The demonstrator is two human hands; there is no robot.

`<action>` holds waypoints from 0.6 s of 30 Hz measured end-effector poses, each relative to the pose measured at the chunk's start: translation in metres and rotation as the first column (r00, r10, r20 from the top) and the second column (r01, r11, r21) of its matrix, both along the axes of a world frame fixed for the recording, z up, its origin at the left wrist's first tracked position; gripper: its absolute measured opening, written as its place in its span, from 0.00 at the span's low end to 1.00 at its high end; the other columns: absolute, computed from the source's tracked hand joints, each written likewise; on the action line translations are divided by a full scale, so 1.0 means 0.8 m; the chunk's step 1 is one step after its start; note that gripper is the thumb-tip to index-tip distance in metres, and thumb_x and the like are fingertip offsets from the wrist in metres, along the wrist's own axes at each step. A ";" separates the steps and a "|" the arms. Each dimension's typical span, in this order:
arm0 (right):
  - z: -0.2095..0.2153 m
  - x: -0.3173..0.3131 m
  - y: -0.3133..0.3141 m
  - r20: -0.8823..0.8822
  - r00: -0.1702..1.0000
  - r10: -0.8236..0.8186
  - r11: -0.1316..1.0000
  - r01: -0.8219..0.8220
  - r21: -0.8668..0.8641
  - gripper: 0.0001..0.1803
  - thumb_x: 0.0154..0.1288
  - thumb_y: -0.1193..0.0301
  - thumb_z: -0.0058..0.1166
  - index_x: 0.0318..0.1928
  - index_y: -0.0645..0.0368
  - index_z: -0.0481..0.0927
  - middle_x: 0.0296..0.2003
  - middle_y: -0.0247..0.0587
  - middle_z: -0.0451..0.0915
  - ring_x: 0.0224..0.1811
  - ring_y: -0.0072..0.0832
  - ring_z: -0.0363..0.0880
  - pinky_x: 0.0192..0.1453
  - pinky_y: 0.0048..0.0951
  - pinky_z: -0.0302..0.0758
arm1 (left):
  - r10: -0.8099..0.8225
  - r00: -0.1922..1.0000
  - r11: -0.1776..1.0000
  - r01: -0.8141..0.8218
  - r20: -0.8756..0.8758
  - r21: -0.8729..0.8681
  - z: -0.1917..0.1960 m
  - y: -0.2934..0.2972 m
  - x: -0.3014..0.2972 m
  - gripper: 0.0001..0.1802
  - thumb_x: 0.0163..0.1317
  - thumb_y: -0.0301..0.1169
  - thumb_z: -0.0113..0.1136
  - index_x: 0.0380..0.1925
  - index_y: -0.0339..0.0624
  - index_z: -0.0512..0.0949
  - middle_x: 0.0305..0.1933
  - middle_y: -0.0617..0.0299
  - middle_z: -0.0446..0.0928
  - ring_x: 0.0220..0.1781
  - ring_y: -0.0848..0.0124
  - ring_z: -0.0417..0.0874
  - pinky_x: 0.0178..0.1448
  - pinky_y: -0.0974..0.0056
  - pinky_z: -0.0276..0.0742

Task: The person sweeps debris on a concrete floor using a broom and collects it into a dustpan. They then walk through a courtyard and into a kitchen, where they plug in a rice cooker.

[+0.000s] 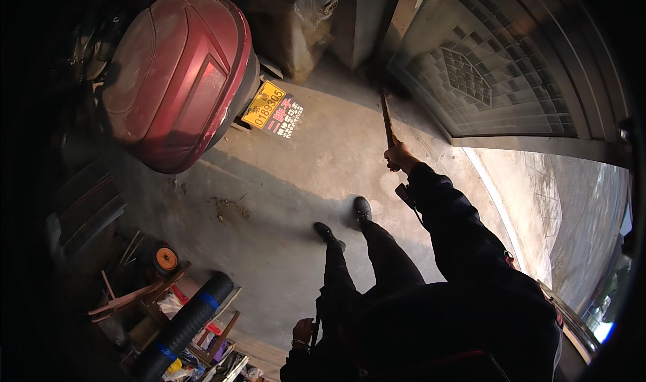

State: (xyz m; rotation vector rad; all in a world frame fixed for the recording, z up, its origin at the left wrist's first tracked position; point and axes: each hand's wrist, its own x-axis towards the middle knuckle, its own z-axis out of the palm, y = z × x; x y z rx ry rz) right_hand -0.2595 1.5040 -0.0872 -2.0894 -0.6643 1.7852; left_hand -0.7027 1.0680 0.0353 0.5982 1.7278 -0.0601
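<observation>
Wooden stick [387,118] in right hand [400,156], seemingly pointing up toward door [484,65]

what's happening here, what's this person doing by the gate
A person in dark clothes stands on a concrete floor, seen from above. Their right hand is raised forward and gripped around a long thin wooden handle that runs up toward the base of a metal lattice gate; the far end of the handle is in shadow. Their left hand hangs low at their side, apparently holding nothing. A dark red scooter storage box sits to the left, and a black roll lies among clutter at lower left.
</observation>
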 end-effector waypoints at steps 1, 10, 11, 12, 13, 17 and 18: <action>0.007 -0.011 -0.008 -0.068 0.997 0.021 1.000 -0.022 -0.005 0.41 0.48 0.80 0.45 0.63 0.47 0.44 0.16 0.42 0.71 0.12 0.31 0.71 0.14 0.33 0.72 | -0.094 0.996 0.988 0.092 0.011 0.121 -0.002 -0.005 -0.001 0.18 0.57 0.39 0.45 0.37 0.34 0.72 0.27 0.56 0.77 0.27 0.69 0.79 0.31 0.64 0.74; 0.136 0.055 0.025 -0.106 0.986 0.127 0.991 -0.130 -0.017 0.16 0.49 0.79 0.49 0.41 0.55 0.65 0.11 0.36 0.63 0.06 0.23 0.60 0.07 0.26 0.58 | 0.073 0.971 0.942 -0.142 0.228 0.303 -0.074 -0.045 -0.002 0.17 0.55 0.36 0.49 0.39 0.34 0.70 0.29 0.54 0.76 0.26 0.67 0.78 0.30 0.67 0.75; 0.120 0.045 0.046 -0.163 0.973 0.164 0.984 -0.174 -0.049 0.23 0.50 0.79 0.48 0.50 0.53 0.64 0.11 0.35 0.62 0.06 0.22 0.59 0.07 0.25 0.58 | 0.012 0.976 0.937 -0.087 0.217 0.338 -0.073 -0.044 0.001 0.17 0.56 0.37 0.49 0.39 0.34 0.70 0.28 0.54 0.76 0.26 0.68 0.78 0.30 0.67 0.75; 0.098 0.033 0.069 -0.133 0.989 0.070 0.997 -0.066 0.035 0.13 0.50 0.80 0.46 0.38 0.56 0.64 0.10 0.35 0.61 0.06 0.23 0.59 0.06 0.26 0.56 | 0.025 0.966 0.950 -0.103 0.257 0.294 -0.067 -0.041 0.004 0.17 0.56 0.37 0.48 0.38 0.34 0.71 0.28 0.54 0.76 0.26 0.68 0.78 0.30 0.68 0.75; 0.071 0.018 0.092 -0.191 0.982 0.001 0.999 0.008 0.045 0.05 0.50 0.81 0.45 0.26 0.59 0.65 0.09 0.35 0.60 0.05 0.24 0.59 0.05 0.28 0.54 | 0.008 0.981 0.970 -0.055 0.196 0.237 -0.056 -0.037 0.010 0.17 0.56 0.38 0.48 0.38 0.34 0.71 0.27 0.54 0.77 0.25 0.69 0.78 0.29 0.68 0.74; -0.030 -0.052 0.136 0.075 0.997 0.016 0.996 -0.022 0.081 0.05 0.49 0.77 0.44 0.20 0.64 0.67 0.10 0.43 0.68 0.09 0.31 0.70 0.10 0.35 0.68 | 0.137 0.988 0.988 -0.141 -0.066 -0.062 0.000 -0.014 0.034 0.17 0.57 0.38 0.46 0.35 0.33 0.73 0.24 0.57 0.77 0.24 0.71 0.78 0.28 0.68 0.73; -0.040 -0.064 0.128 0.142 0.975 0.172 0.974 -0.190 0.122 0.06 0.48 0.76 0.44 0.21 0.68 0.69 0.11 0.47 0.71 0.14 0.34 0.75 0.16 0.38 0.74 | 0.102 0.994 0.991 -0.106 -0.047 -0.083 0.007 -0.011 0.037 0.17 0.56 0.38 0.46 0.35 0.33 0.73 0.24 0.57 0.77 0.24 0.71 0.78 0.28 0.68 0.73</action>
